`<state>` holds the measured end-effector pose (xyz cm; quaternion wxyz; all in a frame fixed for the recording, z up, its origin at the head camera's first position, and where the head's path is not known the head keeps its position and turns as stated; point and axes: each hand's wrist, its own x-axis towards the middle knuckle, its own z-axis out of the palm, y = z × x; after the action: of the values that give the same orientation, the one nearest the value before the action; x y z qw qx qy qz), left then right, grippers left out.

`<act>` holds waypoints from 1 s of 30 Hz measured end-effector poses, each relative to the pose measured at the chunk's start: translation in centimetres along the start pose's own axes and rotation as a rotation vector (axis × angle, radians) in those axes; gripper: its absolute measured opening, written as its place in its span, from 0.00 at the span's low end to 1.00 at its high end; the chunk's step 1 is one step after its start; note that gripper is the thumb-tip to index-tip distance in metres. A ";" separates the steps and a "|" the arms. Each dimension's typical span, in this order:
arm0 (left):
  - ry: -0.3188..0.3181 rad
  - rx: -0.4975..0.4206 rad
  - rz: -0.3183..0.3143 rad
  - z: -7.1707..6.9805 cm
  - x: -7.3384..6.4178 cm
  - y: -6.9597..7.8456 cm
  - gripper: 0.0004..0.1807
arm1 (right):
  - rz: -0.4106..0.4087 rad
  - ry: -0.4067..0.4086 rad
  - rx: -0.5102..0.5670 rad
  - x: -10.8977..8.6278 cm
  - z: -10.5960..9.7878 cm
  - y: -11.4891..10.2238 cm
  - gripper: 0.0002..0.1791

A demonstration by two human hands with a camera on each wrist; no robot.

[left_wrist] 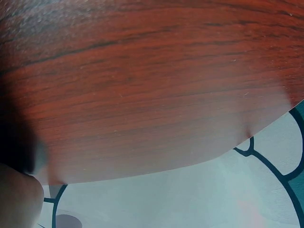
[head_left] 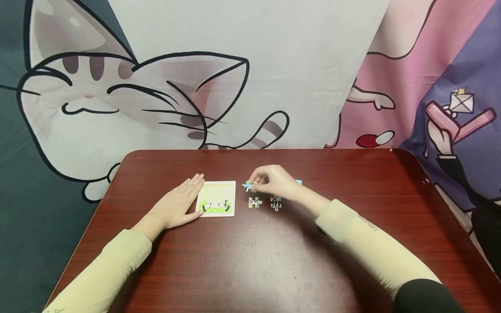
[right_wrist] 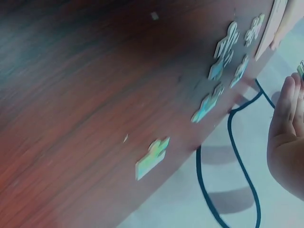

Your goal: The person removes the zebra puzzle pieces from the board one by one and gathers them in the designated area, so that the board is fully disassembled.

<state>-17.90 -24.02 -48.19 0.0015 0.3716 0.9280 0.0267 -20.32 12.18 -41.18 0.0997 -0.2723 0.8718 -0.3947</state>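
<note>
My left hand (head_left: 176, 204) lies flat with straight fingers at the left edge of a white-bordered card (head_left: 216, 184) printed with a green strip and black-and-white striped figures. The thumb touches the card's lower left corner. My right hand (head_left: 275, 180) pinches a small jigsaw piece (right_wrist: 300, 69) between thumb and fingers, over the table right of the card. A blue and white jigsaw piece (head_left: 247, 186) is beside those fingertips. Below the right hand lie a piece with pink on it (head_left: 255, 202) and a striped piece (head_left: 275, 204).
A green and yellow piece (right_wrist: 152, 159) and a blue-green piece (right_wrist: 207, 103) lie near the back edge, largely hidden by the right hand in the head view. The brown wooden table (head_left: 250, 269) ends at a cat-printed cloth (head_left: 274, 78).
</note>
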 end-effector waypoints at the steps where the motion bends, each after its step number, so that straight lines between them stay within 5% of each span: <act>1: -0.001 0.001 0.000 0.0 0.0 0.0 0.53 | 0.001 0.004 0.004 -0.2 -0.2 0.1 0.05; 19: -0.008 -0.015 -0.007 0.0 0.0 -0.1 0.52 | 0.082 0.093 0.037 -5.2 -3.0 4.0 0.06; 30: -0.007 -0.014 -0.005 0.0 -0.1 -0.1 0.53 | 0.157 0.067 0.033 -8.1 -3.9 6.8 0.06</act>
<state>-17.96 -24.16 -48.15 0.0072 0.3694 0.9287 0.0318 -17.76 22.76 -43.95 0.1055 -0.1879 0.8867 -0.4091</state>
